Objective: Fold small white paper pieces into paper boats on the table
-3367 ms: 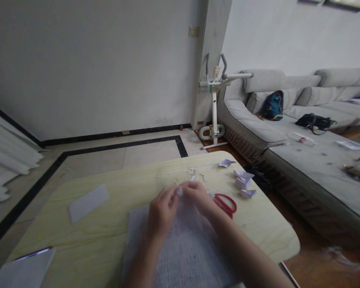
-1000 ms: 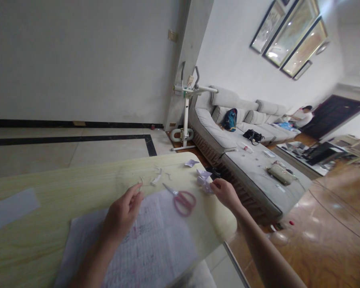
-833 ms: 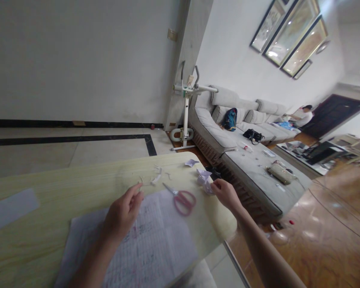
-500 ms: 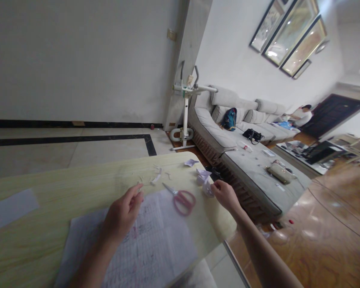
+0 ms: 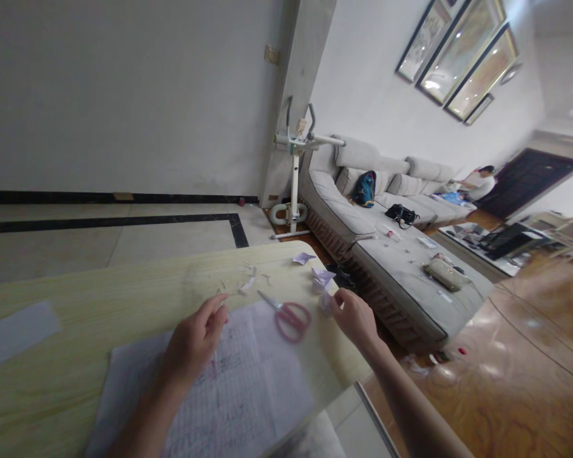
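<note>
My left hand (image 5: 198, 340) is held over the written-on sheet of paper (image 5: 248, 394), its fingers curled and the thumb close to the index finger. Whatever it may hold is too small to make out. At the right side of the table, my right hand (image 5: 356, 316) has thumb and fingertips closed at a small folded paper piece (image 5: 325, 304), partly hidden by them. Just beyond are another folded paper (image 5: 323, 277) and a flatter one (image 5: 304, 258). Scissors with pink handles (image 5: 293, 321) lie between my hands, and thin paper scraps (image 5: 249, 280) are scattered past the left fingertips.
A blank paper strip (image 5: 19, 334) lies at the left of the pale yellow table (image 5: 124, 286). Beyond the table's right edge stands a grey sofa (image 5: 405, 286) with bags on it. A white exercise machine (image 5: 295, 184) is by the wall; a person (image 5: 481, 184) is far back.
My right hand has shifted slightly left, and its fingers now cover more of the nearest folded paper. The left hand has stayed almost still.
</note>
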`<action>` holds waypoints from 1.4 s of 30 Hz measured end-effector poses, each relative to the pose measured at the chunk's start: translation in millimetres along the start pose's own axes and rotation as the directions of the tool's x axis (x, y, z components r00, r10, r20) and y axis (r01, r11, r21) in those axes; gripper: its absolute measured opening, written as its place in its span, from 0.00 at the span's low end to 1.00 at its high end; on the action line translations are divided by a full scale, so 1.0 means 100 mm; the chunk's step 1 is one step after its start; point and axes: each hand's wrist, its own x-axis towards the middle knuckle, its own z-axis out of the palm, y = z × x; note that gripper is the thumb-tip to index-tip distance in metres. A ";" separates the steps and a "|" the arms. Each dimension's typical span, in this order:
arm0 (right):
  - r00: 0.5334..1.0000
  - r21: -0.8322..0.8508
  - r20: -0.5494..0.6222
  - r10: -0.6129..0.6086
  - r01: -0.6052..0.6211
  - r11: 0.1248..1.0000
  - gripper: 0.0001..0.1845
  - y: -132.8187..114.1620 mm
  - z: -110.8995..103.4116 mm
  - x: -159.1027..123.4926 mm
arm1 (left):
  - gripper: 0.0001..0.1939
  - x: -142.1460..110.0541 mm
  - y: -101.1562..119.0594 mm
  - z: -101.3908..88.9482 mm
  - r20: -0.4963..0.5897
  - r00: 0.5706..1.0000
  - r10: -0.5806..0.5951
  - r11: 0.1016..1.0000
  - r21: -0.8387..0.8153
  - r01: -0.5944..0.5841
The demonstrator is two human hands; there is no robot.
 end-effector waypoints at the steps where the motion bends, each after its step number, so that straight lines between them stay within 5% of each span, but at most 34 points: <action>1: 1.000 -0.022 -0.012 -0.025 0.025 0.999 0.12 -0.02 0.00 -0.02 | 0.21 0.00 0.00 0.00 0.001 1.000 0.000 1.000 -0.001 0.000; 10: 0.998 -0.073 -0.018 -0.067 0.065 0.995 0.16 -0.09 0.05 -0.08 | 0.21 -0.01 0.02 -0.02 0.008 1.000 0.004 1.000 -0.002 -0.003; 22: 0.997 0.154 0.011 0.082 -0.082 0.985 0.13 -0.01 0.08 -0.10 | 0.21 0.00 0.03 0.00 0.018 1.000 -0.011 1.000 -0.008 0.011; 42: 0.990 -0.030 -0.060 -0.131 0.130 0.991 0.14 -0.02 0.08 -0.14 | 0.21 -0.01 0.04 -0.01 0.023 1.000 0.005 1.000 0.013 -0.005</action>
